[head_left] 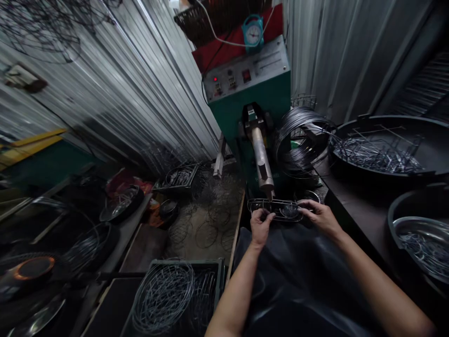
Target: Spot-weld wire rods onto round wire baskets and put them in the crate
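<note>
A small oval wire frame (280, 217) sits right under the tip of the green machine's spot-welding arm (261, 159). At its left end, my left hand (260, 225) pinches the wire between thumb and fingers. My right hand (321, 216) grips the frame's right end, fingertips closed on the wire. The welding arm's pointed tip (271, 194) reaches down to the frame's far side; whether it touches the wire, I cannot tell. A dark apron (298, 276) lies below my hands.
The green machine (252, 100) carries a teal clock (253, 32). To its right hangs a wire coil (298, 140). Black basins (428, 164) of bent wire pieces stand on the right. A crate (220, 281) of wire rings stands at the lower left, with more rings (206, 234) on the floor.
</note>
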Demonstrator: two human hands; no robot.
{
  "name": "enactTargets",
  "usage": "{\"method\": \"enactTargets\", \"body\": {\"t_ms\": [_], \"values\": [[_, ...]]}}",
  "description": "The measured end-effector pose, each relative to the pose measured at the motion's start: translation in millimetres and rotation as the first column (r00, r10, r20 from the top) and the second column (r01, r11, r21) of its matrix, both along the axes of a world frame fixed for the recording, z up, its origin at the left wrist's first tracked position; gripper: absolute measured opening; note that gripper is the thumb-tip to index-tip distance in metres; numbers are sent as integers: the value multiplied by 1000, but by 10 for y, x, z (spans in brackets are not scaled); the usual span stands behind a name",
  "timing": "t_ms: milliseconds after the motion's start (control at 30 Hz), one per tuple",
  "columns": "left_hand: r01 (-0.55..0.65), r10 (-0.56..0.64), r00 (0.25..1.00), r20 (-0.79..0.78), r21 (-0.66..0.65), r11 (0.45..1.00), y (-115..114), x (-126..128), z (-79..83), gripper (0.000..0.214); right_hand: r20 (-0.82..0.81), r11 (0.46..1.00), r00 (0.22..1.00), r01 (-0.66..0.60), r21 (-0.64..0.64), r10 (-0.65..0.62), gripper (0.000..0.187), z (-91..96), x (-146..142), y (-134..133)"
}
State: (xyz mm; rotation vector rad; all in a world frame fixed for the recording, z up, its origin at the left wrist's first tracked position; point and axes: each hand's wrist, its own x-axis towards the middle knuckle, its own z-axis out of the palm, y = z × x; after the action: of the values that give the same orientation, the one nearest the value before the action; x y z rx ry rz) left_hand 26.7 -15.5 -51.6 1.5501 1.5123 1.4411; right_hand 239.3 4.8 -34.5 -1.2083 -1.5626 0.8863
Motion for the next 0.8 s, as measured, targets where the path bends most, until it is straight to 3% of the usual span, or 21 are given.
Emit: {"method": "enactTargets", "body": {"t_ms": [200, 367, 433, 533, 633, 800], "values": [[33, -17, 979, 201, -78, 996, -79, -175, -68, 21, 214, 991, 973, -108, 79, 89, 34, 185, -190, 36], [-10, 24, 983, 183, -77, 997, -128, -287, -104, 22, 352, 978, 920, -202, 45, 173, 40, 255, -320, 49], [-52, 59, 988, 140, -56, 997, -152, -311, -115, 22, 438, 978, 888, -194, 80, 141, 45, 241, -372, 33], [-110, 109, 992, 56, 9, 994, -196, -312, -106, 22, 528, 970, 849, -112, 215, -19, 53, 179, -471, -15], [-115, 115, 993, 3, 48, 992, -232, -305, -84, 21, 513, 954, 852, -60, 294, -105, 49, 109, -562, -71], [-70, 69, 997, 30, 51, 996, -245, -361, -88, 21, 417, 946, 909, -139, 294, 4, 44, 62, -553, -86]]}}
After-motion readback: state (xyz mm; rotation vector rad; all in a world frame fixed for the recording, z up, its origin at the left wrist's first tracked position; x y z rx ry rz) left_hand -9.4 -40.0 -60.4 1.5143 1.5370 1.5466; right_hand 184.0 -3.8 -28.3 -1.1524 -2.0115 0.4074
